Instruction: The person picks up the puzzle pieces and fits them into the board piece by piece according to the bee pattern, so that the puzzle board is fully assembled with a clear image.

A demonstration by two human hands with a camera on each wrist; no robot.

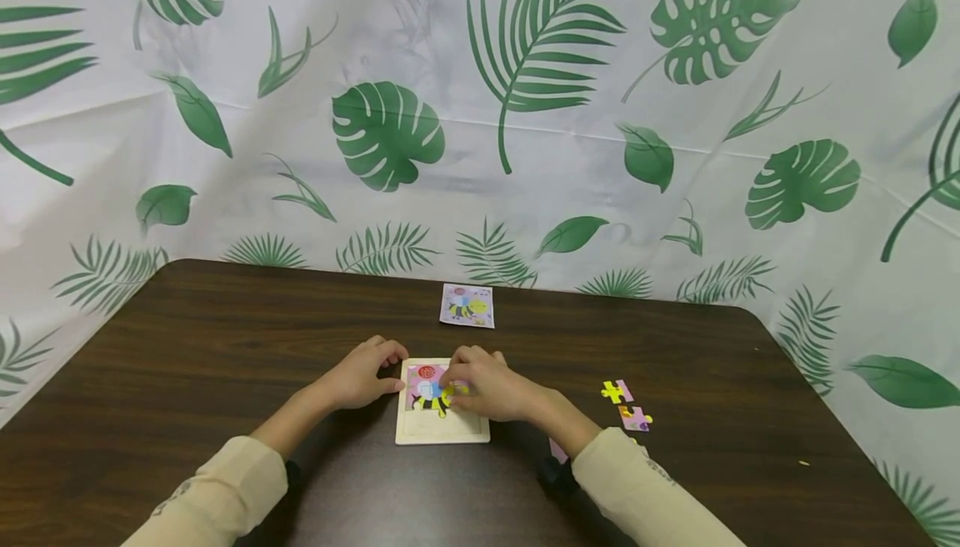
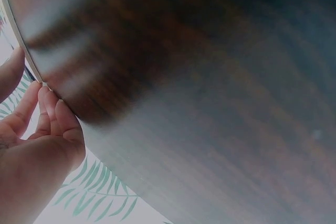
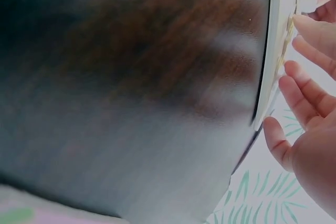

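Note:
A pale wooden puzzle tray (image 1: 442, 429) lies on the dark table, its upper part filled with pieces of a bee picture (image 1: 426, 373). My left hand (image 1: 363, 376) holds the tray's left side, thumb on the edge and fingers at the far corner. In the left wrist view its bent fingers (image 2: 48, 106) meet the tray rim. My right hand (image 1: 487, 384) is over the tray's right half, thumb and fingers curled down at a yellow puzzle piece (image 1: 447, 394), mostly covered by the hand. The right wrist view shows its fingertips along the tray (image 3: 269, 51), seen edge-on.
A square picture card (image 1: 467, 305) of the same bee lies beyond the tray. Loose puzzle pieces (image 1: 617, 391) lie to the right, with a pink one (image 1: 557, 449) partly under my right forearm. A small yellow bit (image 1: 804, 463) sits farther right. A leaf-print cloth (image 1: 570, 188) hangs behind the table.

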